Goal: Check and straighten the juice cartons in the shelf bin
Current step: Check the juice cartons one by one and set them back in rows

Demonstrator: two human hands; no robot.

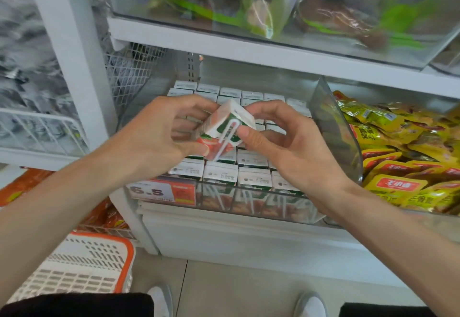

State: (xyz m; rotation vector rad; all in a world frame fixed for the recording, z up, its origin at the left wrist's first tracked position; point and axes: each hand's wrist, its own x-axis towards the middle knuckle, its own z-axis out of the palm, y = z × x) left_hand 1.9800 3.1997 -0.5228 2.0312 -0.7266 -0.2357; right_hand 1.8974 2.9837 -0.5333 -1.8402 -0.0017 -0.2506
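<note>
White painted metal shelving (224, 43), with clear rigid plastic bin (249, 199) packed tight with boxy, white-topped juice cartons (254, 177) in neat rows. Above those rows, tilted, one small carton (224, 127): glossy card, red fruit print, green band, white straw (227, 140) on its face. Clamped between left hand (159, 132), fingers curled round one end, and right hand (286, 147), thumb and fingertips pinching the other. Alongside, crinkly yellow foil packets (398, 167).

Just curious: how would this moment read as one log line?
left hand: holds carton | right hand: pinches carton | carton: tilted, above bin | bin: cartons in rows
</note>
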